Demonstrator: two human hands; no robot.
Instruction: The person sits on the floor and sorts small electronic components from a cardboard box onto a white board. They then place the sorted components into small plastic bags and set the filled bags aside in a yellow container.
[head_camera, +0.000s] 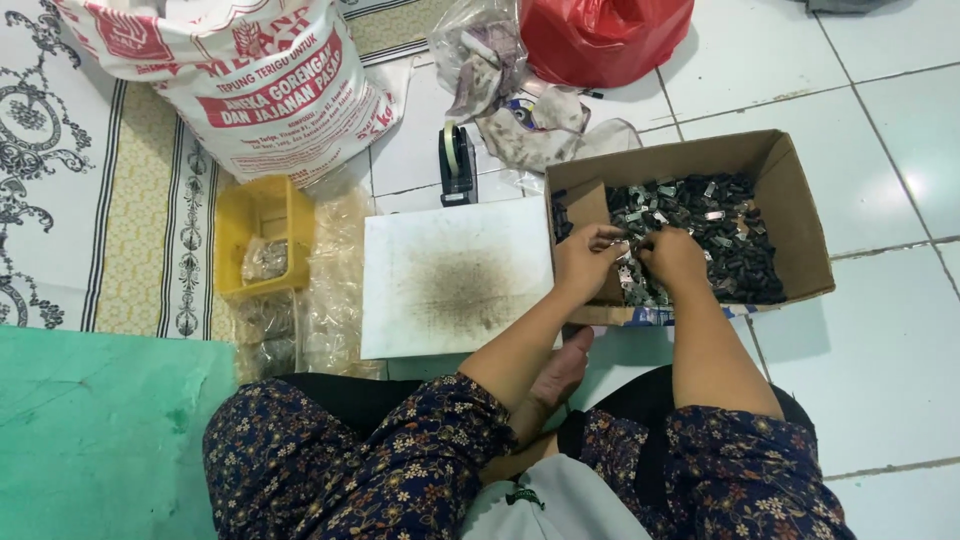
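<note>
Hands of a seated person meet right of centre in the frame, inside a brown cardboard box (790, 215) heaped with small black and silver metal parts (715, 230). Left hand (588, 258) and right hand (672, 258) are almost touching, fingers curled down into the pile; whether either pinches a piece cannot be told. At centre lies a smudged white board (450, 275), a tape dispenser (457, 165) above it, a yellow tray (262, 232) at centre left.
</note>
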